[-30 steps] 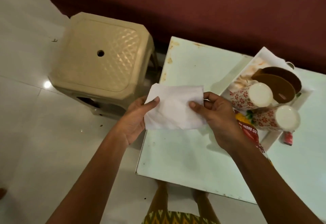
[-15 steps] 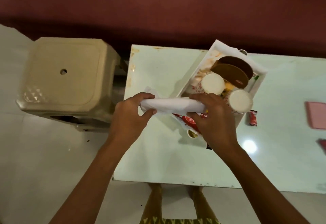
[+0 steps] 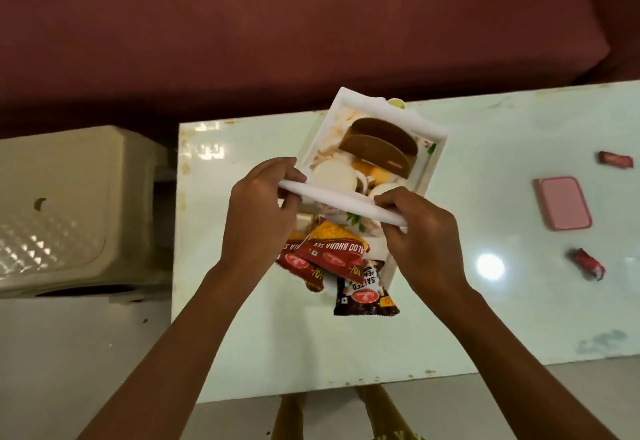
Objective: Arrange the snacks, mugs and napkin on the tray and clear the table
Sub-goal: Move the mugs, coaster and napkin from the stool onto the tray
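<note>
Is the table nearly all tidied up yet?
Partly. The mugs and snack packets already sit on the tray. Both hands, left and right, hold the folded napkin over it. Two red sweets and a pink case remain on the table.

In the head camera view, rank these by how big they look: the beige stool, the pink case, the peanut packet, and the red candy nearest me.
1. beige stool, largest by far
2. peanut packet and pink case look about alike, so unranked
3. red candy, smallest
</note>
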